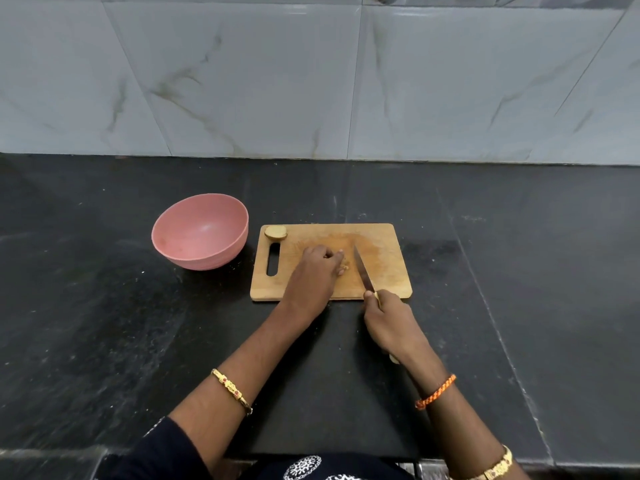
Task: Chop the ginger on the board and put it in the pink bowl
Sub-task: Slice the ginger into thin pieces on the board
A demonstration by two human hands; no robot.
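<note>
On the wooden cutting board [381,268], near its centre, your left hand [317,268] bears down with curled fingers on a small piece of ginger [343,268]. Only a pale sliver of it shows past your fingertips, so its long axis cannot be determined. Your right hand [391,323] is wrapped fully round the handle of the knife [362,270], with the forefinger laid forward towards the blade.

The critical relation: the blade lies just to the right of the ginger and of your left fingertips, apart from both by a narrow gap. Its tip points away from you and slightly left, its heel sits near the board's front edge. Whether the edge rests on the board or hangs above it cannot be told.

A second, larger ginger piece [276,233] sits uncut at the board's far left corner, beside the handle slot. The pink bowl [201,232] stands on the dark counter [104,306] just left of the board and appears to hold nothing.

Assessment: chopping is in hand and no transfer is done. The next cut must travel leftward towards your knuckles; keep the fingertips tucked.
</note>
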